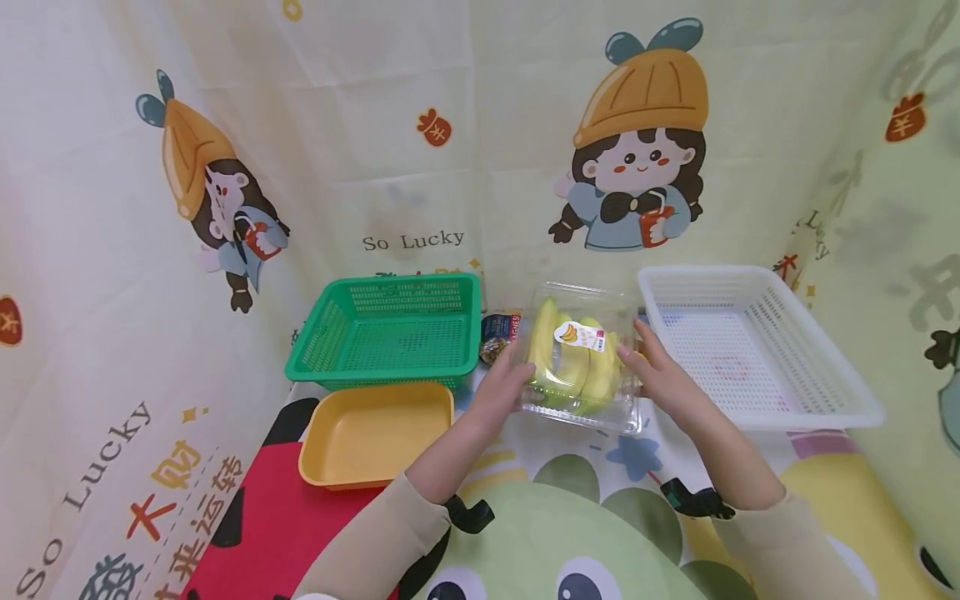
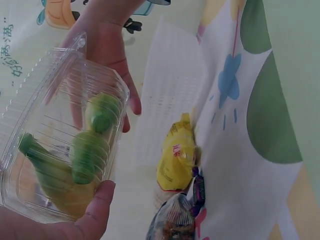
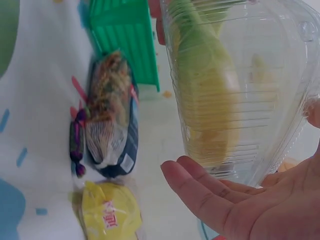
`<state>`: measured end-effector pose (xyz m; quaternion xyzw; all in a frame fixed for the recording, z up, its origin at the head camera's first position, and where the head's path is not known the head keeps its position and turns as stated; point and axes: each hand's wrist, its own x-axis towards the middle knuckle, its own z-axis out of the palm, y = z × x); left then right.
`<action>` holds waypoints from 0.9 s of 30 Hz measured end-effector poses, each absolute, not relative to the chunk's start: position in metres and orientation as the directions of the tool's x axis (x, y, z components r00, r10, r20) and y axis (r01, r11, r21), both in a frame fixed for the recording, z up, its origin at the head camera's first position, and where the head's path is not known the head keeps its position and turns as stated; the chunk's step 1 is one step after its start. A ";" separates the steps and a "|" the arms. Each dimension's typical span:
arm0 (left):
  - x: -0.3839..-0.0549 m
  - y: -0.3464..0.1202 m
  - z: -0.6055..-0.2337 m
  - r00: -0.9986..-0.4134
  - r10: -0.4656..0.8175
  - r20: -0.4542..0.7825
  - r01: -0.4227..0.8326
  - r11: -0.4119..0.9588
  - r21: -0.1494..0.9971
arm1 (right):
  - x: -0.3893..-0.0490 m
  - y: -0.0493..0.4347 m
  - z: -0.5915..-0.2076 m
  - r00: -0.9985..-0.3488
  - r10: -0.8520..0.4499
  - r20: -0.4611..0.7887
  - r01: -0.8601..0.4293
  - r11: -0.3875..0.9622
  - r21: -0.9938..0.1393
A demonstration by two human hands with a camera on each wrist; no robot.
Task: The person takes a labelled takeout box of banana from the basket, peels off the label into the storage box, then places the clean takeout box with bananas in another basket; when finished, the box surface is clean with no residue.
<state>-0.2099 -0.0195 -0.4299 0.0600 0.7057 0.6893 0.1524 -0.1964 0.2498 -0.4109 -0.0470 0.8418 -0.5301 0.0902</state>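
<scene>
A clear plastic clamshell box (image 1: 628,417) of yellow-green bananas (image 1: 600,375) is held up over the table, tilted, with a white label (image 1: 579,337) on top. My left hand (image 1: 498,387) grips its left side, the thumb on the near face. At the right side my right hand (image 1: 663,375) holds it with the thumb in front. In the right wrist view, that hand's fingers (image 3: 200,192) reach along the box's side. Beneath and behind the box lie a bag of pasta (image 3: 112,110), a yellow packet (image 3: 111,212) and a small dark-wrapped sweet (image 3: 76,142).
A green basket (image 1: 307,367) stands at the back left, with a yellow tray (image 1: 375,433) in front of it. To the right is a white basket (image 1: 825,367). A printed cloth covers the table, and printed curtains (image 1: 517,167) hang around it.
</scene>
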 end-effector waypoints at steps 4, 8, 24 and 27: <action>-0.203 -0.028 -0.433 -0.942 0.311 -0.123 -0.117 0.040 0.992 | -0.191 0.244 -0.412 -0.978 -0.192 -0.087 0.003 0.403 -0.915; -0.198 -0.037 -0.436 -0.946 0.294 -0.135 -0.118 0.074 0.990 | -0.187 0.238 -0.413 -0.976 -0.205 -0.076 -0.008 0.378 -0.926; -0.192 -0.059 -0.441 -0.938 0.342 -0.059 -0.102 -0.108 0.989 | -0.217 0.249 -0.418 -0.966 -0.260 -0.003 -0.084 0.324 -0.942; -0.191 -0.061 -0.442 -0.936 0.349 -0.052 -0.098 -0.117 0.988 | -0.232 0.255 -0.414 -0.963 -0.269 -0.025 -0.057 0.293 -0.954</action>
